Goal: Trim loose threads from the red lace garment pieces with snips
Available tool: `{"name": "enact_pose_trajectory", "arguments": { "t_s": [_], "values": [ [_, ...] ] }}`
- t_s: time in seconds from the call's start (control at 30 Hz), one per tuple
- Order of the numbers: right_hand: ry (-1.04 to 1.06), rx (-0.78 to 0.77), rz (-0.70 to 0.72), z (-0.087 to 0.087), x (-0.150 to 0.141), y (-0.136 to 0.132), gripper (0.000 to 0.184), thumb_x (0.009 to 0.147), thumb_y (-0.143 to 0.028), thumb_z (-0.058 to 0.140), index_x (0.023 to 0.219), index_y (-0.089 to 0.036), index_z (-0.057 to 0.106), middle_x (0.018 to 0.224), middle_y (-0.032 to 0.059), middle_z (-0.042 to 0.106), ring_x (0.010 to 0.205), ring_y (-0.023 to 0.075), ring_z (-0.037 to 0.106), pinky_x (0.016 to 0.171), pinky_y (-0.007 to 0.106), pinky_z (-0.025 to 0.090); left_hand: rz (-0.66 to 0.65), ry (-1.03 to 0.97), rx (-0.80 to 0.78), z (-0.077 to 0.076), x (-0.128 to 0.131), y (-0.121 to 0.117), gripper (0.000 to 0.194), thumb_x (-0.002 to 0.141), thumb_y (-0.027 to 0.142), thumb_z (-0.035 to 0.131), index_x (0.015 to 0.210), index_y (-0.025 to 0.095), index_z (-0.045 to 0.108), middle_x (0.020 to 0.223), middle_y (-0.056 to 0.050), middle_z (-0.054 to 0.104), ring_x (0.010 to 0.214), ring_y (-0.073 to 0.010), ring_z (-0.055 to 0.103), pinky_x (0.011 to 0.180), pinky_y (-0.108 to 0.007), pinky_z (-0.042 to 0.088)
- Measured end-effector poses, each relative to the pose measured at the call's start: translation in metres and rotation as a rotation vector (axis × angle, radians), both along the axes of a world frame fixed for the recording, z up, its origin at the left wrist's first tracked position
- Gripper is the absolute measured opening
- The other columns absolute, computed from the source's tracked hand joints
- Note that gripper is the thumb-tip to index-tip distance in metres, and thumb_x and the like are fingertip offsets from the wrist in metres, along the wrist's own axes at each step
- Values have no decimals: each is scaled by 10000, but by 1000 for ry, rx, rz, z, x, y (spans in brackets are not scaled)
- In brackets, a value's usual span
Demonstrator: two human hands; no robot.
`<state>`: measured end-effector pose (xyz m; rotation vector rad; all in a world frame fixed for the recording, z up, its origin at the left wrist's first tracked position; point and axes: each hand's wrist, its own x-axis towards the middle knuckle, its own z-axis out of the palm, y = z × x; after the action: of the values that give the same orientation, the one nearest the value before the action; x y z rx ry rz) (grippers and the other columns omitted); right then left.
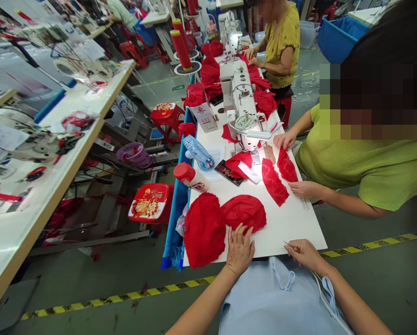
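Observation:
My left hand [241,249] lies with its fingers spread on the lower edge of a rounded red fabric piece [245,211]. Beside it, to the left, a larger red fabric piece [204,231] drapes near the table's corner. At the front edge of the white table [274,232], my right hand [306,255] is closed around a thin, pointed metal tool [290,244]. Most of that tool is hidden by the fingers, so its kind is unclear. Both hands are apart from the co-worker's red lace pieces [274,182].
A co-worker in a green top [354,167] handles red pieces at the right. A sewing machine [245,100] stands mid-table. A red-capped white bottle [190,177], a blue transparent case [199,153] and a phone-like dark card [228,173] lie at the left. Another person [281,46] sews farther back.

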<state>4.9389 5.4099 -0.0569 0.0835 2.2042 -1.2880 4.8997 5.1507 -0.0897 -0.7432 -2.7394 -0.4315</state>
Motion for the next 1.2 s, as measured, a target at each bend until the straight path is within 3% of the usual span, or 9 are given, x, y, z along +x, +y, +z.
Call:
{"name": "enact_pose_trajectory", "arguments": {
  "t_s": [0.37,0.5,0.6,0.77,1.0,1.2],
  "values": [
    [-12,-18,-4,0,0,0,494,888,-607,367,602,-216,463,508,-21,528,375,119,507,447,242,370,0,-20,31,2,0,-1,400,882,247,508,1275,180,536,1213,-121,584,1248,-264,472,1148,-515,196],
    [-21,-32,-19,-2,2,-1,500,882,-618,366,608,-214,474,519,-20,531,383,120,508,436,238,369,71,-29,26,16,2,-7,402,894,209,467,1292,174,513,1246,-136,566,1271,-281,445,1134,-550,203],
    [-20,-45,-34,-5,3,-3,511,876,-634,362,613,-213,482,525,-19,533,385,118,506,429,235,367,109,-29,34,30,1,-11,375,897,181,459,1265,193,532,1221,-132,571,1191,-274,491,1055,-510,326],
    [-3,-31,-42,-6,4,-5,515,875,-638,360,608,-214,480,523,-14,552,386,117,508,441,234,370,-90,-44,149,40,-11,5,352,900,135,435,1231,200,536,1069,-103,615,992,-217,575,885,-393,460],
    [-1,-16,-68,-3,4,-8,472,882,-586,365,592,-220,440,522,-9,551,391,131,526,443,243,364,-383,-177,144,18,-20,38,256,910,150,397,1111,175,553,772,-35,667,661,-169,611,626,-304,465],
    [7,-20,-83,-3,5,-8,490,879,-605,370,583,-220,435,513,-14,548,385,123,512,441,240,363,-440,-130,54,7,-15,40,178,898,152,419,1002,180,561,722,-21,649,645,-177,603,609,-320,431]
  ]
}}
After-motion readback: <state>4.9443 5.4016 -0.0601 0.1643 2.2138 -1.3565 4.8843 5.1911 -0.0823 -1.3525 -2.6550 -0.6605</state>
